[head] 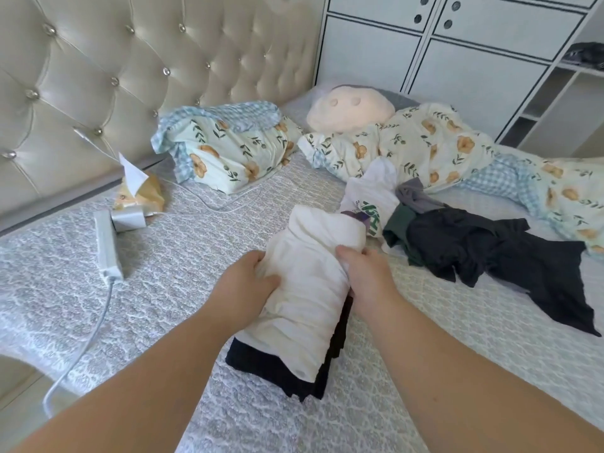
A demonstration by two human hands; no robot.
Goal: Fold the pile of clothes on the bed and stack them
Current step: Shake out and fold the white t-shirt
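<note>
On the bed, both hands hold a soft white garment.
Left hand and right hand curl round its sides; it looks light and floppy, so hold both edges.

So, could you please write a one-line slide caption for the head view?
Both hands, left hand and right hand, grip a white garment atop folded dark clothes; unfolded pile waits.

Green printed letters show on the white shirt in the pile of clothes on the bed, but folds cut them off and no whole word can be read; the print on the tissue pack is too blurred to read
</note>
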